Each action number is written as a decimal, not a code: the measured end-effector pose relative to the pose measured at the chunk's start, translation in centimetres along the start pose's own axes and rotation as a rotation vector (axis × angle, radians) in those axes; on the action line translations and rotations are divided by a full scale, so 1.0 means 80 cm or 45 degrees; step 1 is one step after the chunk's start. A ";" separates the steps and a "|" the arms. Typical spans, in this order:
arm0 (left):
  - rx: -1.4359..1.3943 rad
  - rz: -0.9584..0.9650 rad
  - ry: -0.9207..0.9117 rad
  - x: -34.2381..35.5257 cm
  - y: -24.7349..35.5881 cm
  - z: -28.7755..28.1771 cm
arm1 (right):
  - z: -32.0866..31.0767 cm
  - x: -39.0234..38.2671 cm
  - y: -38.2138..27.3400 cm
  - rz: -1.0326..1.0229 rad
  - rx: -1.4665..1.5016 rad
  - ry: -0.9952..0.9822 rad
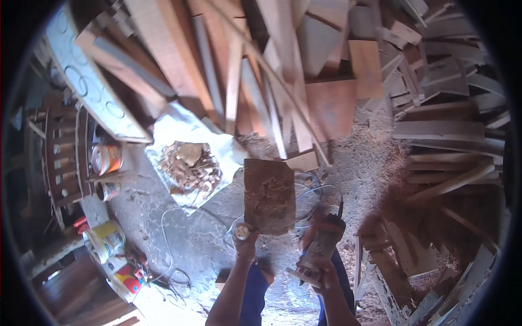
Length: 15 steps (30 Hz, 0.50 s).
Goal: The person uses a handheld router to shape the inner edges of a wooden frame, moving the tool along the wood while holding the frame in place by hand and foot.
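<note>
Fingers of the right hand are being wrapped around a corded power tool near the lap; a pale round piece is being pinched in the left hand, beside a rough brown board. Tool preparation is apparently being done; steady support is probably being called for next.

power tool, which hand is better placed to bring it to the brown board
Probably the right hand: it grips the power tool close to the brown board. The left hand is by the board's near left corner but holds a small whitish round thing.
</note>
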<state>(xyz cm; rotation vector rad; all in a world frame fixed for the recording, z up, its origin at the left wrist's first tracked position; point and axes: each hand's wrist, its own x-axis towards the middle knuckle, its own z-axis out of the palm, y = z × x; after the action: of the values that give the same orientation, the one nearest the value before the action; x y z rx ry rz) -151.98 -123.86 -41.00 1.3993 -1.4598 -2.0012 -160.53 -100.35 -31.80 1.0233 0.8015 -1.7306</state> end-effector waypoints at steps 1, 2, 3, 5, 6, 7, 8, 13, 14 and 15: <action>-0.268 -0.079 0.049 -0.007 0.001 -0.017 | -0.004 0.003 0.008 0.003 0.015 -0.028; -0.539 -0.152 0.094 -0.015 0.000 -0.034 | -0.005 0.002 0.013 0.021 -0.002 -0.038; -0.640 -0.159 -0.021 -0.013 0.002 -0.065 | -0.005 0.002 0.018 0.040 -0.020 -0.049; -0.757 -0.164 -0.030 -0.027 -0.008 -0.103 | 0.003 -0.001 0.029 0.056 -0.079 -0.056; -0.824 -0.182 -0.052 -0.028 0.003 -0.101 | 0.004 -0.003 0.032 0.039 -0.121 -0.034; -0.905 -0.297 0.054 -0.033 0.031 -0.085 | 0.001 -0.004 0.034 0.015 -0.156 -0.033; -0.929 -0.334 0.049 -0.038 0.043 -0.090 | 0.001 -0.008 0.035 -0.009 -0.195 -0.040; -0.926 -0.252 0.110 -0.073 -0.018 -0.215 | 0.001 -0.015 0.080 -0.021 -0.455 -0.152; -0.876 -0.229 0.128 -0.083 -0.035 -0.231 | 0.001 -0.016 0.086 -0.041 -0.469 -0.161; -0.757 -0.219 0.183 -0.100 -0.040 -0.242 | -0.004 -0.019 0.095 -0.022 -0.472 -0.158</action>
<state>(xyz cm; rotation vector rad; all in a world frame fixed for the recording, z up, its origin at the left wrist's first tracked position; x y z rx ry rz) -131.19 -127.69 -39.74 1.3845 -0.6157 -2.1334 -153.03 -102.09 -31.06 0.6544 1.0063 -1.5666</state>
